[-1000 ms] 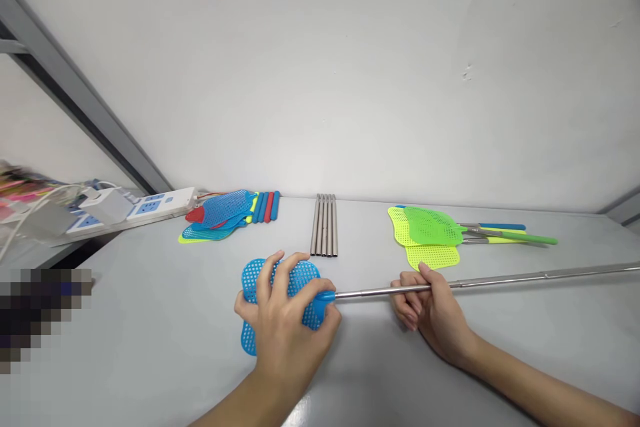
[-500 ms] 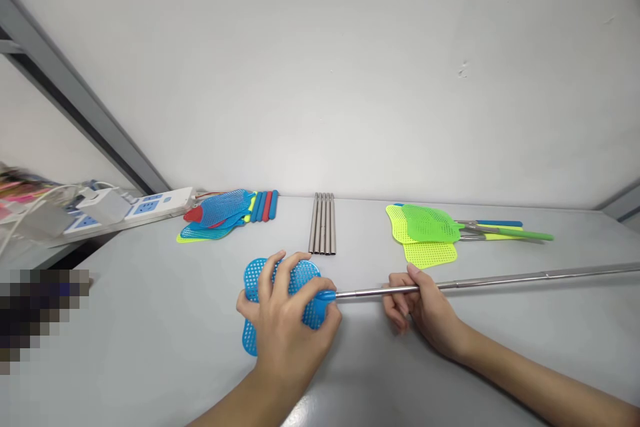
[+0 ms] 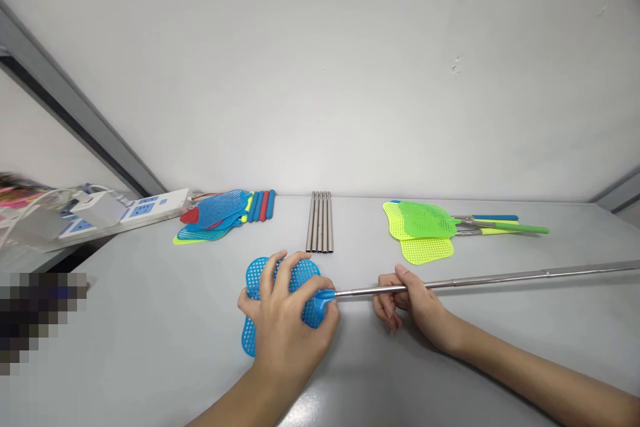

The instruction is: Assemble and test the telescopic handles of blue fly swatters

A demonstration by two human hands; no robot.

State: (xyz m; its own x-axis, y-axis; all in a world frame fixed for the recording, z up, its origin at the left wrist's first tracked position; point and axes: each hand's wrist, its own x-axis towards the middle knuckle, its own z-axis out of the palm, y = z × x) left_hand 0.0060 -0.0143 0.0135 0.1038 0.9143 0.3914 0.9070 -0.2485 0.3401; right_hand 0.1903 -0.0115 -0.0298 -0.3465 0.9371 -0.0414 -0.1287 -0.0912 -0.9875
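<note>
My left hand grips a blue perforated fly swatter head from above, fingers spread over the mesh and closed at its neck. A long telescopic metal rod joins that neck and runs out past the right edge of view, where its far end is hidden. Around the rod, a short way right of the neck, my right hand is closed in a pinch between thumb and fingers.
Behind my hands lie several short metal rods in a row. Left of them are loose swatter heads and coloured handles. Green and yellow swatters are stacked at right. A power strip stands at far left against the wall.
My right hand has slid slightly left along the rod, toward the swatter head. My left hand keeps its grip, and the view has shifted a little.
</note>
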